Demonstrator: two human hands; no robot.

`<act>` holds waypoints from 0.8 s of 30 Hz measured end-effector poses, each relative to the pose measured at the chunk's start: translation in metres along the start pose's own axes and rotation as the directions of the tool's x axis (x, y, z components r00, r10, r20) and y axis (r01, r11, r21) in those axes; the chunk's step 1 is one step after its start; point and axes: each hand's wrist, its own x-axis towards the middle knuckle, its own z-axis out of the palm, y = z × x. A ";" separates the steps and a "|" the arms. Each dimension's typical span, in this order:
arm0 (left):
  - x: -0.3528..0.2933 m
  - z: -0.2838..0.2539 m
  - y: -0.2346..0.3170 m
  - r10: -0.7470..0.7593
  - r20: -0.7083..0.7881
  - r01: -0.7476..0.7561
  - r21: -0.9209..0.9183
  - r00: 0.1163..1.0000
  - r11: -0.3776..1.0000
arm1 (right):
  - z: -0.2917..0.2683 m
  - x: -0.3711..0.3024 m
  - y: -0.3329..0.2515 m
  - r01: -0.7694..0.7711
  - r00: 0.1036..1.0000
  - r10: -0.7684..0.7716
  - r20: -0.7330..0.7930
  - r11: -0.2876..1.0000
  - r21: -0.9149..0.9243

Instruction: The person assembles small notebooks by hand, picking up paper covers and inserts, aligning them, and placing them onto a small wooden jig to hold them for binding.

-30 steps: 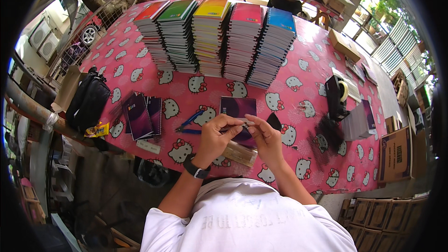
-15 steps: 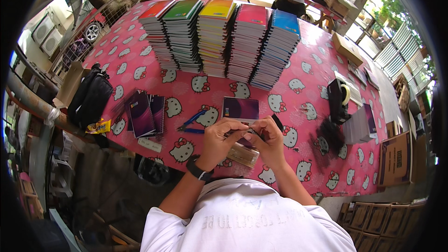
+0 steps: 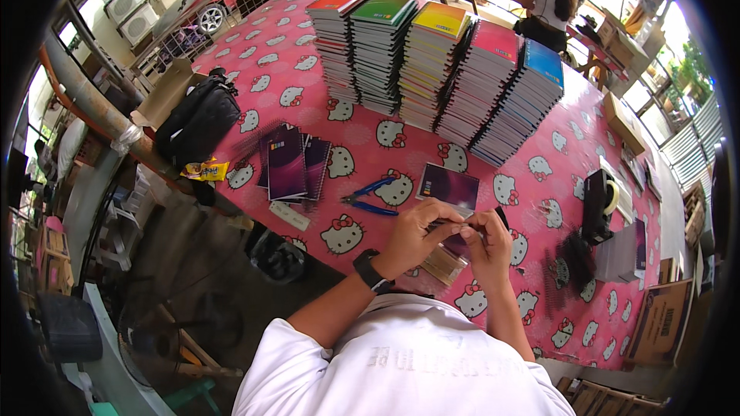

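Observation:
My left hand (image 3: 422,233) and my right hand (image 3: 489,243) meet close together over the table, fingertips pinched. What lies in the pinch is small and mostly hidden by the fingers. A dark purple cover (image 3: 456,246) shows in the gap beneath them, beside a light wooden block (image 3: 443,265). Just beyond the fingers a purple notebook cover (image 3: 449,186) lies flat. Blue-handled pliers (image 3: 373,197) rest with handles spread, left of my left hand. Farther left, several purple spiral notebooks (image 3: 287,163) overlap in a loose pile.
Tall stacks of spiral notebooks (image 3: 439,69) stand across the far side. A black bag (image 3: 199,119) and yellow packet (image 3: 205,170) sit left. Rightward are black binding coils (image 3: 572,263), a tape dispenser (image 3: 597,208) and a sheet stack (image 3: 618,253). Beyond, another person (image 3: 549,4) works.
The whole view has shifted, so the table and its contents appear farther right and slightly turned. My hands stay pinched together over the purple cover.

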 end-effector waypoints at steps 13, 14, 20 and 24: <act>0.016 -0.184 -0.016 0.117 -0.853 0.129 0.210 0.508 0.969 | -0.043 0.008 0.042 -0.133 0.969 0.144 -0.203 0.989 0.068; 0.009 -0.199 -0.018 -0.047 -0.876 0.123 0.014 0.479 0.992 | -0.047 0.002 0.053 -0.184 0.963 0.198 -0.182 0.979 0.092; -0.063 -0.237 -0.084 0.214 -0.629 0.615 0.777 0.747 0.137 | -0.028 -0.019 0.088 -0.320 0.944 0.318 -0.083 0.947 -0.012; -0.008 -0.178 -0.044 0.466 -0.441 0.329 0.894 0.767 0.305 | -0.018 -0.017 0.092 -0.292 0.954 0.283 -0.103 0.952 -0.092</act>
